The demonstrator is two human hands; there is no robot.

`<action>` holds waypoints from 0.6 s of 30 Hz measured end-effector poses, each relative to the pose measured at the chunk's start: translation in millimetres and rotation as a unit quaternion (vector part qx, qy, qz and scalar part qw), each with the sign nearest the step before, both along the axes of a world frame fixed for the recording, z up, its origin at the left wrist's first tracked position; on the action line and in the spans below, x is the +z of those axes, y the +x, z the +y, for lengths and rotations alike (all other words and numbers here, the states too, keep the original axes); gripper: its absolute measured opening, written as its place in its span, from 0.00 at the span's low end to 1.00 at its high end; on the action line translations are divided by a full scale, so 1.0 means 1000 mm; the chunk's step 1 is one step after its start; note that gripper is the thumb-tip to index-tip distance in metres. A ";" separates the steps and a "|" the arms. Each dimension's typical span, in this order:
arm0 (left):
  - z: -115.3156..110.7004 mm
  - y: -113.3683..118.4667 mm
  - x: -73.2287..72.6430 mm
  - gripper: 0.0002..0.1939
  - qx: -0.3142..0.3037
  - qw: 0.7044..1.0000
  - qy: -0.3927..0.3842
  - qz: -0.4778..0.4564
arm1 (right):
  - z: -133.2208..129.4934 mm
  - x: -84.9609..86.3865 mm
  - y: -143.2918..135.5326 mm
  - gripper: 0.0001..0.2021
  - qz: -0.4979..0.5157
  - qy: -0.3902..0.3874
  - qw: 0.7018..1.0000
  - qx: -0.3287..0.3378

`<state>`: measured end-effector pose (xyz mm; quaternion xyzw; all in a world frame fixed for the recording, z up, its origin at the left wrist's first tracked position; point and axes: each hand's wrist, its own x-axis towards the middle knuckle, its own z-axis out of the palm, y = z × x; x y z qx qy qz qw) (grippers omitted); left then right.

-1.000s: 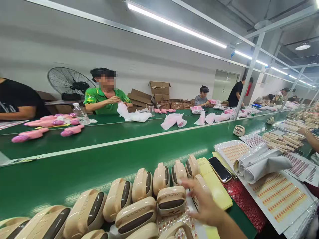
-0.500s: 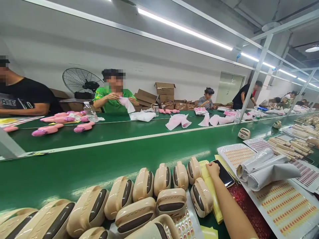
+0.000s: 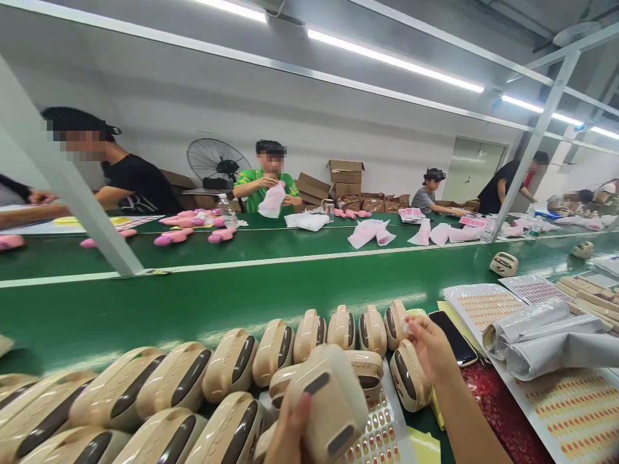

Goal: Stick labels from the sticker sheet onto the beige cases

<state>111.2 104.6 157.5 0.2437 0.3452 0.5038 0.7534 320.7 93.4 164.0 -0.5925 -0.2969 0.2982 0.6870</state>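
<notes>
My left hand holds a beige device, its flat face with two dark strips turned toward me. To the right, my right hand is raised with thumb and fingertips pinched on a small whitish piece, too small to make out well. Below that hand stands another beige device with a dark oval panel. Several more beige devices stand in rows to the left. Under the held device lies a sheet of small oval stickers.
A black phone lies right of my right hand, near sticker sheets and rolled silvery plastic. Across the green table, people work among pink items and wrapped pieces. A slanted metal post rises at left.
My left hand has come into view with a beige device. My right hand has lifted off the yellow paper beside the phone and is now pinched. The view has shifted left.
</notes>
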 end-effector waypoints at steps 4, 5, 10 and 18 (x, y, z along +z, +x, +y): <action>0.002 0.013 0.013 0.37 0.022 0.999 -0.027 0.026 | -0.021 0.008 -0.068 0.19 0.018 0.072 0.992 0.106; 0.002 0.016 0.013 0.38 0.028 0.999 -0.019 0.024 | -0.022 0.007 -0.077 0.18 0.011 0.075 0.989 0.124; 0.005 0.020 0.006 0.40 0.039 0.999 -0.009 0.004 | -0.015 -0.004 -0.083 0.18 -0.027 0.025 0.987 0.158; 0.005 0.018 0.002 0.40 0.046 0.999 -0.004 -0.001 | -0.017 -0.009 -0.088 0.13 -0.172 0.027 0.978 0.117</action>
